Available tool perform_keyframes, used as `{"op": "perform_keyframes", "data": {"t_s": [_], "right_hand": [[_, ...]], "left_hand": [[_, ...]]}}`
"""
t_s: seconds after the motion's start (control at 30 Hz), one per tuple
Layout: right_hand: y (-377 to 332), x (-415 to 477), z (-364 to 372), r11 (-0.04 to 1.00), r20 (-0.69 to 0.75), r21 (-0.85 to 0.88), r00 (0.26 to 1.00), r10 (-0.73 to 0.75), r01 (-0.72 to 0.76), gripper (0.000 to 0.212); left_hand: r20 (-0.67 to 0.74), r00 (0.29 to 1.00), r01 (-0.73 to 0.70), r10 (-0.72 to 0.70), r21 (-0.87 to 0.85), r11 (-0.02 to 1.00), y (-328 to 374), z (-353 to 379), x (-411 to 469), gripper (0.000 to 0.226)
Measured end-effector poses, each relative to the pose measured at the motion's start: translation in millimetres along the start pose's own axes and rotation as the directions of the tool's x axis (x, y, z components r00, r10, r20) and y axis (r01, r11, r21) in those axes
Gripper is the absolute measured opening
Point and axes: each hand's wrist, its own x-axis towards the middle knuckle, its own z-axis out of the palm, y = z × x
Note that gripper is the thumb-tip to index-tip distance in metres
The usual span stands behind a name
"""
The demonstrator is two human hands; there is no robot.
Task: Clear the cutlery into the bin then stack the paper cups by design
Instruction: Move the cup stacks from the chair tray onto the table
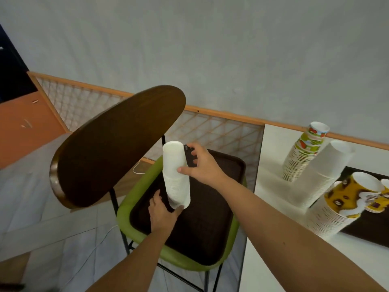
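Two bare forearms reach forward from the lower edge. The left hand (162, 213) curls round the lower end of a stack of white paper cups (175, 165), thumb on one side and fingers on the other. The right hand (202, 165) grasps the stack higher up, thumb pressed on its smooth side and fingers bent round the far side. A small dark thing (189, 158) that I cannot identify sits under those fingers.

The stack stands over the brown tray (206, 218), its long axis nearly upright and leaning slightly. The closed flat base points up and away, and the ribbed band of nested rims points down at the tray.

The tray is rectangular with rounded corners and a matte, grainy surface. It lies on a padded green chair seat (124, 213), with a curved dark wooden backrest (117, 144) to the tray's left.

Right of the tray, a white table (271, 186) carries three leaning stacks: fruit-printed cups (305, 152), plain white cups (328, 171) and yellow cups (341, 207) with dark brown spots.
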Motion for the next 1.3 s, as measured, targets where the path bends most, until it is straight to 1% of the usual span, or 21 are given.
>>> {"op": "perform_keyframes", "data": {"t_s": [0.1,0.23,0.27,0.33,0.4,0.43,0.5,0.57,0.67,0.8,0.93,1.03,1.17,1.23,1.3], "right_hand": [[0.1,12.9,18.8,0.999,-0.01,0.023,0.999,0.039,-0.039,0.091],[-2.4,26.8,34.1,0.998,-0.067,0.052,0.997,0.037,-0.034,0.103],[-3.0,30.0,36.8,0.997,-0.08,0.07,0.996,0.033,-0.028,0.101],[-2.1,34.7,40.4,0.996,-0.099,0.083,0.995,0.022,-0.013,0.087],[0.0,36.7,39.6,0.998,-0.111,0.059,0.994,0.022,-0.016,0.074],[1.6,36.7,37.9,0.998,-0.114,0.054,0.993,0.028,-0.022,0.072],[5.9,36.3,32.9,0.996,-0.122,0.078,0.991,0.047,-0.038,0.072],[9.6,34.3,27.1,0.992,-0.13,0.111,0.989,0.067,-0.053,0.073],[12.7,30.3,19.8,0.986,-0.138,0.149,0.986,0.097,-0.076,0.073],[15.6,25.0,11.6,0.978,-0.163,0.186,0.978,0.128,-0.097,0.073],[15.2,15.8,0.8,0.981,-0.179,0.174,0.976,0.121,-0.09,0.073],[15.7,5.2,-13.3,0.983,-0.219,0.16,0.968,0.12,-0.086,0.074],[17.5,-14.4,-41.5,0.987,-0.282,0.132,0.951,0.13,-0.096,0.077],[20.4,-27.1,-58.3,0.99,-0.324,0.106,0.938,0.125,-0.095,0.076],[24.3,-40.8,-74.4,0.992,-0.378,0.079,0.918,0.118,-0.096,0.075]], "left_hand": [[0.061,0.998,-0.017,0.016,0.016,1.0,-6.7,1.7,17.3,0.106],[0.072,0.996,-0.043,0.042,0.009,0.999,-8.5,11.5,37.5,0.113],[0.079,0.996,-0.054,0.052,0.018,0.998,-8.5,14.6,41.3,0.113],[0.096,0.994,-0.058,0.055,0.031,0.998,-7.5,19.9,44.0,0.11],[0.107,0.994,-0.037,0.032,0.046,0.998,-6.6,23.6,42.8,0.106],[0.105,0.994,-0.035,0.029,0.061,0.998,-7.1,24.9,42.3,0.102],[0.091,0.995,-0.057,0.049,0.077,0.995,-7.9,27.2,42.1,0.094],[0.079,0.995,-0.071,0.066,0.053,0.996,-8.3,30.4,43.9,0.091],[0.085,0.993,-0.084,0.083,0.013,0.996,-7.5,35.7,45.6,0.091],[0.107,0.992,-0.065,0.072,-0.061,0.996,-3.9,40.0,44.2,0.093],[0.113,0.988,-0.093,0.104,-0.097,0.991,3.7,45.4,36.0,0.091],[0.133,0.98,-0.126,0.145,-0.146,0.981,13.2,52.0,28.0,0.089],[0.144,0.961,-0.214,0.234,-0.142,0.966,38.7,64.3,10.3,0.089],[0.184,0.948,-0.235,0.261,-0.15,0.96,52.5,73.4,-1.7,0.091],[0.234,0.935,-0.227,0.266,-0.179,0.957,67.2,82.3,-15.9,0.093]]}}
